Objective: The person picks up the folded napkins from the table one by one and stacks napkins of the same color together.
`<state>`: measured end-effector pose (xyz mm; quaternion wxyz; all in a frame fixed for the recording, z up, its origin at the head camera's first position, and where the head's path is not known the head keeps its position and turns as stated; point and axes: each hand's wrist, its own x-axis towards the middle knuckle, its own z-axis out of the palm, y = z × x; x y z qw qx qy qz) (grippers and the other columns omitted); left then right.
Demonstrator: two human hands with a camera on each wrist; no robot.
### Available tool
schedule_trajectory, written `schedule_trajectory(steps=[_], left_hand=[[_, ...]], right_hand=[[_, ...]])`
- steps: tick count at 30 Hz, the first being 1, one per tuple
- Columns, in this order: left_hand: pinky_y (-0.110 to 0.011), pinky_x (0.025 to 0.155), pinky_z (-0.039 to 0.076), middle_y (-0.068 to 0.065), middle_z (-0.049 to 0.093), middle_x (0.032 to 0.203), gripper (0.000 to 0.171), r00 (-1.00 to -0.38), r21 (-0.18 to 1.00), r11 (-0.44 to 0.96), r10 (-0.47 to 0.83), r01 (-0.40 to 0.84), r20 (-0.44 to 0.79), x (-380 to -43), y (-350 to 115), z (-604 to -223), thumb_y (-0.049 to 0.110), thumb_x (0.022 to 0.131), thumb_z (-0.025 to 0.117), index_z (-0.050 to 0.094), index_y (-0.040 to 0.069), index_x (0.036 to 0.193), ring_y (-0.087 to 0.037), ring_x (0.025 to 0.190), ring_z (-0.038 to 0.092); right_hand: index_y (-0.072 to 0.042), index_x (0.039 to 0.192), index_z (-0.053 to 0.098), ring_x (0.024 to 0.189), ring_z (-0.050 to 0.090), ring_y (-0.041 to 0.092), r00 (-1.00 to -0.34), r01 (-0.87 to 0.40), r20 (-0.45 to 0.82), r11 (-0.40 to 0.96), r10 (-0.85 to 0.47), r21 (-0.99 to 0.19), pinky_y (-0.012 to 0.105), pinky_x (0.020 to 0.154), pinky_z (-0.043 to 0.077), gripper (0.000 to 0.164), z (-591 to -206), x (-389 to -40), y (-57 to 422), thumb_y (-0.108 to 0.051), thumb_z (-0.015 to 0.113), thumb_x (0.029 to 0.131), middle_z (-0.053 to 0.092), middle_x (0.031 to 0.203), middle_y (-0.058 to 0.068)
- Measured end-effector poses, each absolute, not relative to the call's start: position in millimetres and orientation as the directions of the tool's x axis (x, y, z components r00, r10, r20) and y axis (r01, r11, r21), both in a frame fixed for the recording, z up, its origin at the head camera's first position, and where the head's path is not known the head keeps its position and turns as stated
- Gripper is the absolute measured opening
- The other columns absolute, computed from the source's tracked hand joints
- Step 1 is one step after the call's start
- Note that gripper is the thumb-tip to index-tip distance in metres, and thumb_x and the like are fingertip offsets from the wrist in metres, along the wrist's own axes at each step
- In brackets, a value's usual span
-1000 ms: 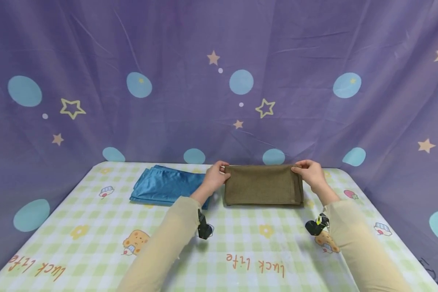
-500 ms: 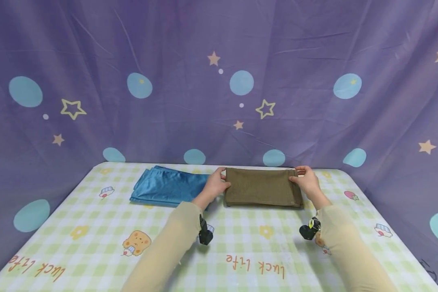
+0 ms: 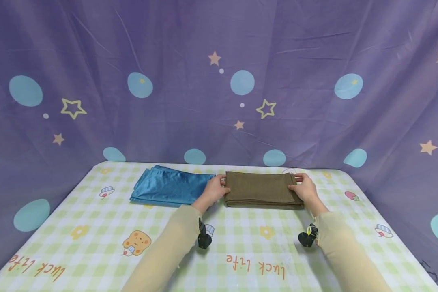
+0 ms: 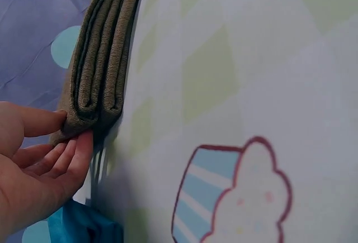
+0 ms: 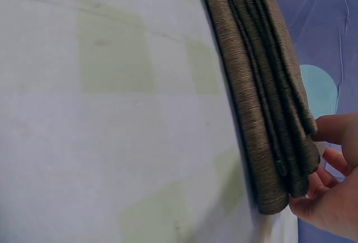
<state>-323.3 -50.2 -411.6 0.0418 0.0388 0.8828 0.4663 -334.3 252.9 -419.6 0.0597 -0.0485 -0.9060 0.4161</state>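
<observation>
A brown cloth (image 3: 263,187), folded into a flat rectangle, lies at the back right of the table in the head view. My left hand (image 3: 213,190) pinches its left end, the thumb above and the fingers underneath, as the left wrist view shows. At the other end, my right hand (image 3: 305,189) grips the right edge with its thumb on top. In the right wrist view, several stacked layers of the brown cloth (image 5: 246,86) show along its side, with fingers at the corner. Just left of the left hand lies a shiny blue folded cloth (image 3: 171,187).
A green and white checked tablecloth (image 3: 237,239) with printed cartoons covers the table. Behind it hangs a purple curtain (image 3: 190,121) with stars and blue dots, close to the table's back edge. Small black devices are strapped at both wrists.
Both hands have come slightly down and nearer, still holding the brown cloth's ends. Its back edge has dropped, and the fold layers along the front now show more. The blue cloth has stayed put.
</observation>
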Motion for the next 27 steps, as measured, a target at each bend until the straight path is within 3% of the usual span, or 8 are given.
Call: schedule_trajectory(steps=[8,12,20,27], left_hand=[[-0.027,0.057,0.05,-0.013,0.057,0.099,0.056,-0.993,0.837,0.545,0.114,0.047,-0.018,-335.1,-52.4,-433.2,0.001,0.078,0.068,0.046,0.003,0.13,-0.016,0.064,0.058],[-0.028,0.058,0.052,-0.015,0.056,0.102,0.055,-0.994,0.845,0.534,0.095,0.001,-0.059,-325.9,-50.3,-425.0,-0.001,0.08,0.065,0.046,0.004,0.131,-0.021,0.066,0.06],[-0.027,0.054,0.052,-0.015,0.057,0.096,0.046,-0.993,0.832,0.553,0.109,0.031,-0.036,-312.0,-49.5,-419.9,0.002,0.083,0.062,0.047,-0.003,0.127,-0.019,0.06,0.061],[-0.024,0.054,0.048,-0.012,0.061,0.087,0.035,-0.993,0.786,0.616,0.116,0.055,-0.022,-306.1,-51.3,-419.1,0.008,0.084,0.062,0.054,-0.001,0.116,-0.016,0.056,0.061]], right_hand=[[0.009,0.125,0.041,0.11,0.046,0.043,-0.987,0.046,0.072,0.688,0.142,-0.724,0.048,0.095,0.035,0.056,-423.2,-328.2,252.0,-0.01,0.065,0.079,0.049,0.119,0.031],[0.01,0.123,0.043,0.106,0.049,0.042,-0.984,0.03,0.1,0.699,0.145,-0.714,0.048,0.093,0.037,0.054,-424.0,-325.3,251.4,-0.009,0.066,0.078,0.052,0.116,0.031],[0.009,0.12,0.046,0.101,0.051,0.042,-0.975,0.026,0.141,0.713,0.174,-0.7,0.048,0.09,0.038,0.051,-425.1,-317.0,249.5,-0.01,0.067,0.077,0.051,0.113,0.031],[0.005,0.106,0.058,0.087,0.056,0.034,-0.955,-0.016,0.224,0.723,0.193,-0.69,0.041,0.076,0.041,0.031,-424.0,-309.6,244.8,-0.008,0.064,0.079,0.06,0.099,0.023]])
